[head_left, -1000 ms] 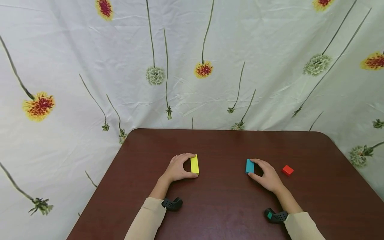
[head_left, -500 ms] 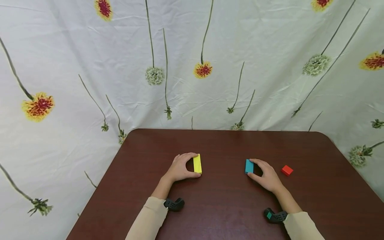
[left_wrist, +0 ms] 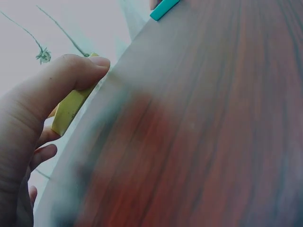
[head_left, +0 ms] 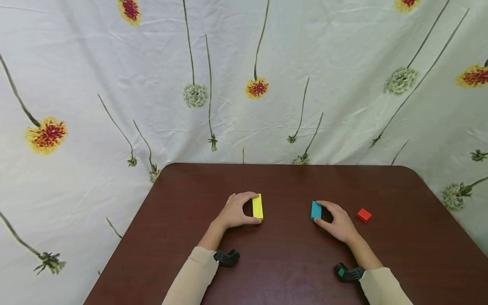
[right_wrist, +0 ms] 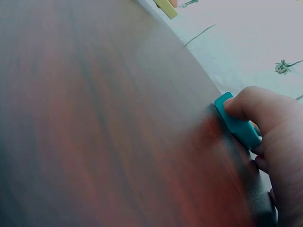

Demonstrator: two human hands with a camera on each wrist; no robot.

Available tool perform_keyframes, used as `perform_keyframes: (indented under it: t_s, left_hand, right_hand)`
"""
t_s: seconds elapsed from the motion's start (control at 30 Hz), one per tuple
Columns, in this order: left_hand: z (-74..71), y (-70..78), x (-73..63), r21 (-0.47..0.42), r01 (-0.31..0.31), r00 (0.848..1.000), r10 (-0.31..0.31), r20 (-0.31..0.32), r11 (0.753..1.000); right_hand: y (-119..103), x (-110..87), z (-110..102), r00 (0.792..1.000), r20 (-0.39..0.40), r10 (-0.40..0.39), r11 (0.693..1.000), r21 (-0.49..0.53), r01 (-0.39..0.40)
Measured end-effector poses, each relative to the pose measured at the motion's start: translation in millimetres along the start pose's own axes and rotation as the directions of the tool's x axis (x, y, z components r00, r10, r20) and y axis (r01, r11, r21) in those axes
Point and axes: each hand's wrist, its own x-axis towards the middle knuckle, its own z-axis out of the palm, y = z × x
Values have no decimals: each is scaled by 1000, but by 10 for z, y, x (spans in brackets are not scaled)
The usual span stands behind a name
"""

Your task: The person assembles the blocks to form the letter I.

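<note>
My left hand (head_left: 236, 212) pinches a yellow rectangular block (head_left: 257, 206) between the thumb at its near end and the fingers at its far end. In the left wrist view the thumb lies across the yellow block (left_wrist: 72, 109) and covers part of it. To the right, a blue rectangular block (head_left: 316, 210) is pinched the same way by my right hand (head_left: 340, 222). The right wrist view shows the thumb pressed on the blue block (right_wrist: 236, 124). A gap of bare table separates the two blocks. Beyond the right hand lies a small red block (head_left: 364, 214), touched by neither hand.
Everything is on a dark reddish-brown table (head_left: 282, 262) with rounded far corners. Behind it hangs a white cloth (head_left: 343, 51) printed with flowers. Both wrists wear black bands, the left band (head_left: 227, 258) and the right band (head_left: 348, 273).
My left hand has moved to the right with the yellow block, narrowing the gap to the blue block. The right hand and the red block have stayed in nearly the same place.
</note>
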Motion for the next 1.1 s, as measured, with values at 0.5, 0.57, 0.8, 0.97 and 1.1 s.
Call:
perform_keyframes:
  t_s: [0.5, 0.57, 0.8, 0.97, 1.1]
  left_hand:
    - [119, 178, 154, -20, -17, 999, 18, 33, 1000]
    - [133, 197, 168, -23, -16, 999, 17, 41, 1000]
    - [199, 235, 206, -24, -20, 999, 21, 44, 1000]
    - [227, 283, 222, -27, -27, 999, 28, 43, 999]
    - [253, 321, 245, -25, -31, 998, 32, 48, 999]
  right_hand:
    - [7, 4, -3, 1000, 0, 0, 1000, -6, 0]
    - [7, 4, -1, 1000, -1, -1, 1000, -5, 1]
    - [1, 2, 5, 1000, -3, -7, 1000, -2, 7]
    - [9, 0, 12, 1000, 0, -2, 1000, -7, 2]
    - [16, 3, 9, 1000, 1, -4, 1000, -10, 4]
